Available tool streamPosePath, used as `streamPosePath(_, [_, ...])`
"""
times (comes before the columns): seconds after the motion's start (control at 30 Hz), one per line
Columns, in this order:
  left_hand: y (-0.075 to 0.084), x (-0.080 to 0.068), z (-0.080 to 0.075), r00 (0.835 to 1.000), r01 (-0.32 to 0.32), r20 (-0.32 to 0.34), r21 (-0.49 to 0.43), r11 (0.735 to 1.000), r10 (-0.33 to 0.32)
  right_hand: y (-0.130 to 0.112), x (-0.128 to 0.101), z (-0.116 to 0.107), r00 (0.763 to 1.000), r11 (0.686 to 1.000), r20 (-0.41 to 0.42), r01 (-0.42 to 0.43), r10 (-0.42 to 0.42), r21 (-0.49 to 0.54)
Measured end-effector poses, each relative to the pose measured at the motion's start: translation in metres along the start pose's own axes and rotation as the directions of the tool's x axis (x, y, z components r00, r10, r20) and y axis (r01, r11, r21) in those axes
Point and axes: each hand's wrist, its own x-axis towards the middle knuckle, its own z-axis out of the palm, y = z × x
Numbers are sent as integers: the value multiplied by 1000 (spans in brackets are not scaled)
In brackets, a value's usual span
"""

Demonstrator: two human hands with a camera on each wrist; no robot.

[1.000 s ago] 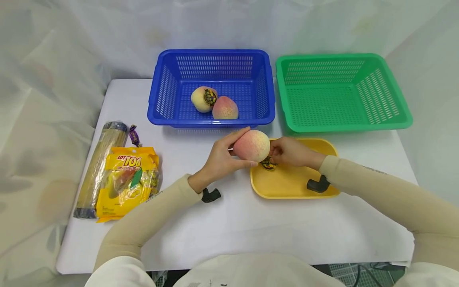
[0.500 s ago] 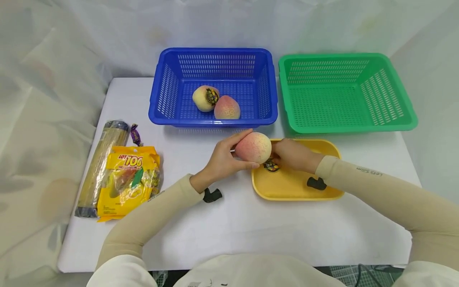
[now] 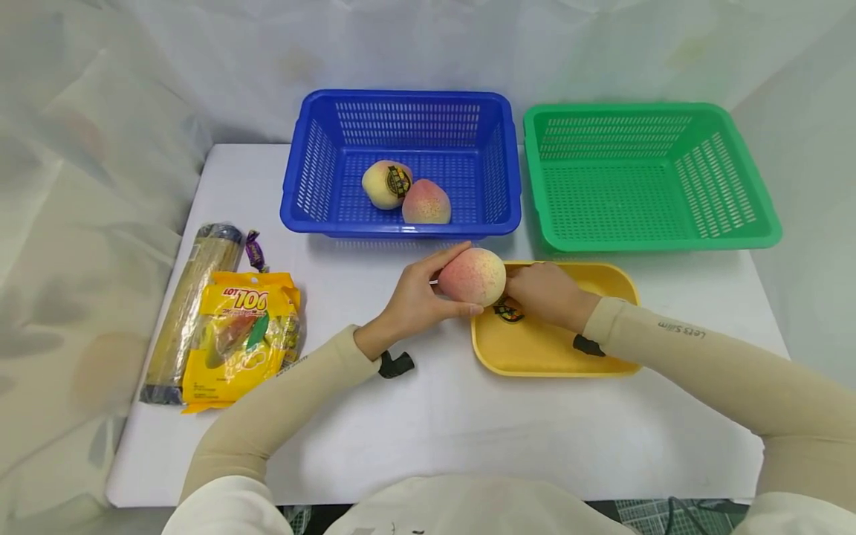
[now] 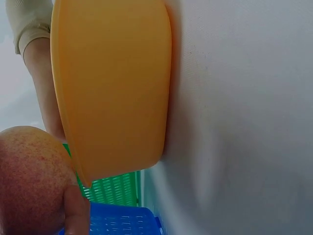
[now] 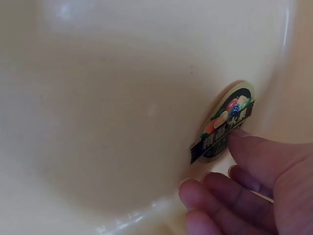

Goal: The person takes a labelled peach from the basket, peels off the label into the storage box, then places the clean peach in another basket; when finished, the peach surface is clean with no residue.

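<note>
My left hand point(image 3: 428, 293) grips a pink-yellow peach point(image 3: 471, 276) just above the table, at the left rim of a yellow tray point(image 3: 555, 357). In the left wrist view the peach point(image 4: 29, 181) sits at the lower left with my thumb point(image 4: 76, 215) on it, beside the tray point(image 4: 112, 88). My right hand point(image 3: 542, 290) reaches into the tray's near-left corner. There one fingertip point(image 5: 254, 156) touches the edge of a round fruit sticker point(image 5: 225, 122) lying flat on the tray wall. The same sticker point(image 3: 510, 312) shows just below the peach.
A blue basket point(image 3: 401, 96) behind holds two peaches, one stickered point(image 3: 386, 183) and one bare point(image 3: 426, 203). A green basket point(image 3: 652, 111) stands to its right. At the table's left lie a yellow snack bag point(image 3: 242, 334), a long noodle pack point(image 3: 190, 305) and a purple candy point(image 3: 253, 250).
My right hand has turned and sunk lower into the tray, with the sticker shifting slightly right and down. The left hand and peach have hardly moved.
</note>
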Motion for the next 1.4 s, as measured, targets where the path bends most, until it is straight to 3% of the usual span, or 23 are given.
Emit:
streamPosePath(0.13, [2, 0, -2, 1000, -1, -4, 10, 1000, 1, -2, -4, -5, 1000, 1000, 15, -3, 4, -23])
streamPosePath(0.4, [7, 5, -2, 1000, -16, 0, 9, 1000, 16, -10, -25, -36, 996, 996, 29, -80, 79, 40])
streamPosePath(0.57, [29, 21, 5, 999, -45, 25, 0, 999, 45, -15, -50, -46, 998, 997, -34, -49, 51, 58])
streamPosePath(0.77, [82, 66, 10, 990, -127, 60, 14, 992, 126, -19, -80, -48, 997, 996, -45, -64, 67, 58])
streamPosePath(0.93, [112, 115, 12, 990, -114, 102, 173, 978, 98, -17, -98, -46, 994, 994, -54, -98, 100, 47])
streamPosePath(1.07, [125, 149, 9, 982, -138, 173, 354, 925, 81, -17, -102, -43, 990, 994, -92, -104, 106, 25])
streamPosePath(1.27, [144, 195, 12, 970, -155, 242, 491, 857, 36, -17, -99, -48, 990, 992, -64, -129, 129, 16])
streamPosePath(1.4, [147, 227, 24, 957, -175, 289, 550, 816, 11, -19, -98, -48, 986, 987, -48, -160, 161, 20])
